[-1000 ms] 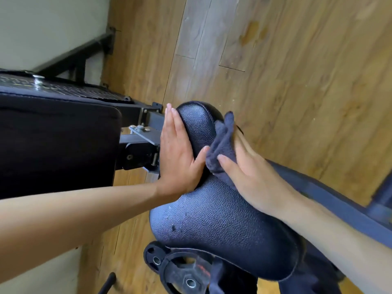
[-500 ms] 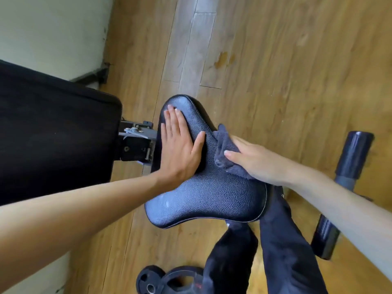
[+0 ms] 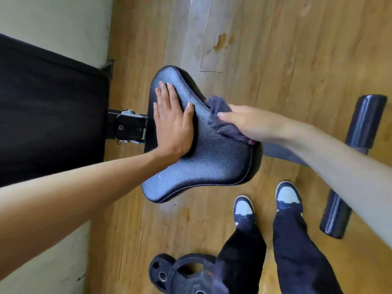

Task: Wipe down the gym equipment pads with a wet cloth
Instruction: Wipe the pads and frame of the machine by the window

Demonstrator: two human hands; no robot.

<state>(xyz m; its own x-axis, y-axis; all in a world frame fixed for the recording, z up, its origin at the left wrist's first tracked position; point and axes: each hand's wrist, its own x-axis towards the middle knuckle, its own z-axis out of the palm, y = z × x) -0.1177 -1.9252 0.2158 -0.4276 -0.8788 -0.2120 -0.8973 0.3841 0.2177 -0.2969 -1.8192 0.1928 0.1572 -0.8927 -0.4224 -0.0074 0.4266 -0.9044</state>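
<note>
Way off to the left of the seat pad [image 3: 212, 164]: big black back pad [image 3: 48, 115], no cloth anywhere near it. Tucked just left of the seat pad, the metal hinge bracket [image 3: 129, 127]. On the seat pad's left half, left hand [image 3: 172, 126] laid flat, fingers straight and close together, thumb splayed out, so bracing, not gripping. Over on the seat pad's right edge, dark grey cloth [image 3: 220, 120] bunched under the right hand [image 3: 252, 124], fingers stretched fairly straight across it and pressing down, thumb out of sight. Further right of the seat pad, two foam rollers [image 3: 369, 122], well clear of the cloth. Progress, best guess: mid-wipe on the seat, only the right side getting attention. No telling wet from dry on that pebbly black cover tbh. Probably left to do: the patch under the bracing hand, the wide near end, then the back pad and both rollers.
</note>
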